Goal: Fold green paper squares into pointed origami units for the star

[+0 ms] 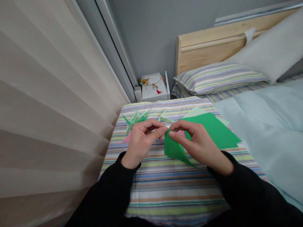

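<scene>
A green sheet of origami paper (174, 147), partly folded, hangs from my fingers above the striped cloth. My left hand (145, 138) pinches its upper corner between thumb and forefinger. Close beside it, my right hand (195, 138) is closed on the same corner, fingertips nearly touching those of the left. The paper's lower edge slants down to a point near my right wrist. Behind my left hand sits a cluster of folded green paper pieces (136, 119). A pale green folded strip (164, 118) lies just beyond my fingertips.
Flat green paper sheets (210, 129) lie to the right on the striped cloth (175, 192). Pink paper (126, 138) shows at the left. Past the far edge stands a white cabinet (153, 91) holding scissors (144, 81) and a red tassel (158, 90). A curtain (52, 110) borders the left; a bed (267, 116) the right.
</scene>
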`<state>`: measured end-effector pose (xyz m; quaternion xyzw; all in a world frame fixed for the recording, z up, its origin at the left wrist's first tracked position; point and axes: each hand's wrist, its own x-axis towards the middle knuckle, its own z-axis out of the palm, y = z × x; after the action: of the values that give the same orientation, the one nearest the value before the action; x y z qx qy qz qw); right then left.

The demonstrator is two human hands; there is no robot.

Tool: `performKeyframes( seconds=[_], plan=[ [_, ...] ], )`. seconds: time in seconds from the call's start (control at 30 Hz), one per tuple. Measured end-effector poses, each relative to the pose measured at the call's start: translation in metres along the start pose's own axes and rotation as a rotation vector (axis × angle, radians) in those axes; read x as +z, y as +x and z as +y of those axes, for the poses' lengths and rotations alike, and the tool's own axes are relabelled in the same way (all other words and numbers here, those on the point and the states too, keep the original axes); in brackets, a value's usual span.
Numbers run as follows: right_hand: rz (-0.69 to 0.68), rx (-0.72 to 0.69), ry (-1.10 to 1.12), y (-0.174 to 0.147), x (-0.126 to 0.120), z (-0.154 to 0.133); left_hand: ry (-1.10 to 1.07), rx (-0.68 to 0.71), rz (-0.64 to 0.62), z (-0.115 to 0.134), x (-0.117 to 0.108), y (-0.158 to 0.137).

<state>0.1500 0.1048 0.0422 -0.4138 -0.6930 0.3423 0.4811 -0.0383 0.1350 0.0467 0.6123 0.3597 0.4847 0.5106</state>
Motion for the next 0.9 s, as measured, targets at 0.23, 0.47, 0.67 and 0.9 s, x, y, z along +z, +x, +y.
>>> performKeyframes(
  seconds=[0.23,0.47,0.67,0.9],
  plan=[
    [0.076,-0.148,-0.146,0.001,0.000,0.006,-0.038,-0.073,0.029,0.001,0.002,0.003],
    [0.079,-0.098,-0.255,-0.001,0.003,0.006,0.083,0.009,-0.045,0.004,0.006,0.004],
    [0.094,-0.057,-0.289,0.001,0.007,0.012,0.173,0.036,-0.082,0.000,0.005,0.003],
    [0.119,-0.102,-0.431,0.003,0.010,0.021,0.160,0.004,-0.143,-0.001,0.006,0.000]
  ],
)
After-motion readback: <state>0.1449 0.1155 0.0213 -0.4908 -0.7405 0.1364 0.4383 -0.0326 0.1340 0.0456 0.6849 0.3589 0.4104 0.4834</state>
